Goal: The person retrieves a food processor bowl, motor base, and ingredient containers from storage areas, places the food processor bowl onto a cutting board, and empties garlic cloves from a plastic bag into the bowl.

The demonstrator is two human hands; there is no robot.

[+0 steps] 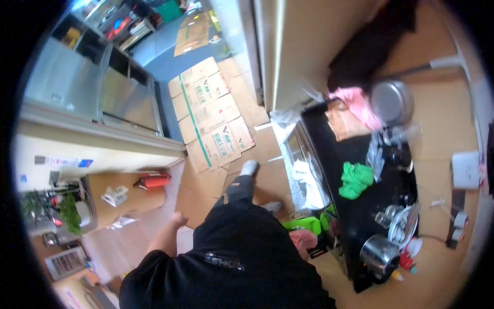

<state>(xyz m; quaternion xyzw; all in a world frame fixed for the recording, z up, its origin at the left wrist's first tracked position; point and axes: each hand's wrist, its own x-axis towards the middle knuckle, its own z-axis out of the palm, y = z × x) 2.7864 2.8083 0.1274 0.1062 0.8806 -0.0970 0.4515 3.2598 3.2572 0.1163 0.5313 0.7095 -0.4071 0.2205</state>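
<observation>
My left hand [179,220] hangs at my left side, away from my body and over the floor. It looks small here, with the fingers curled in like a fist and nothing showing in it. It touches none of the things around it. My right hand is out of view, and so is the right forearm. Below me are my black shirt [242,247], dark trousers and a light patterned shoe [249,168] stepping on the floor.
Flattened cardboard [211,113] lies ahead in a doorway beside steel cabinets [128,100]. On my right, a black table [334,170] carries a green cloth [356,180], a metal pot [380,254] and a round pan [392,101]. A red fire extinguisher [153,180] is at left.
</observation>
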